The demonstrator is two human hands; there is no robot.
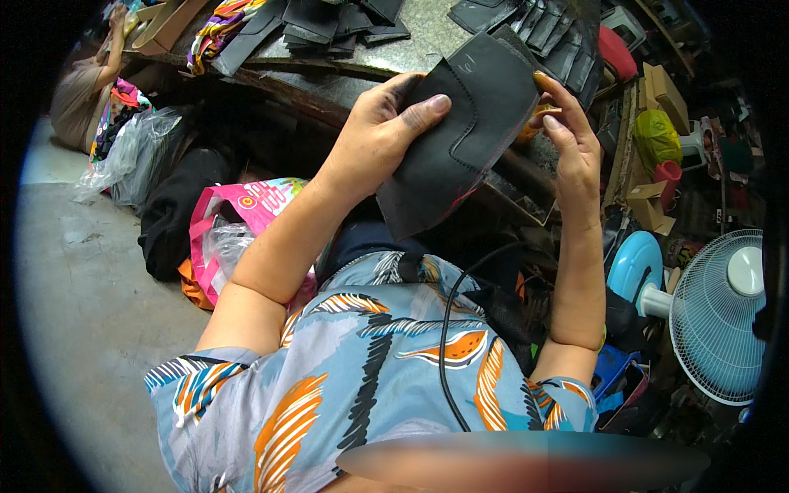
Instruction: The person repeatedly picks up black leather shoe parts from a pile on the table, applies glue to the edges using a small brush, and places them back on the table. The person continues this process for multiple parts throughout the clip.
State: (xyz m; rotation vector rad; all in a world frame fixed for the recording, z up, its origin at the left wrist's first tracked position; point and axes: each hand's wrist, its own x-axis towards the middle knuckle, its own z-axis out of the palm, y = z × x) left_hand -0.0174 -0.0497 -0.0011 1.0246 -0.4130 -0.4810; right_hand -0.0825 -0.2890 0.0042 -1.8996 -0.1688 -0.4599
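Left hand (380,131) in a closed grip on a black leather piece (460,140), thumb pressed across its front face, holding it up near the chest, above the near edge of the tabletop (411,45). Right hand (571,144) touches the piece's right edge with raised fingers; a small yellow object sits behind them, and whether this hand's grip is closed cannot be told. More black leather pieces (337,20) lie stacked on the far tabletop. A pink plastic bag (246,205) rests on the floor at left; a pale blue fan (719,316) stands at right.
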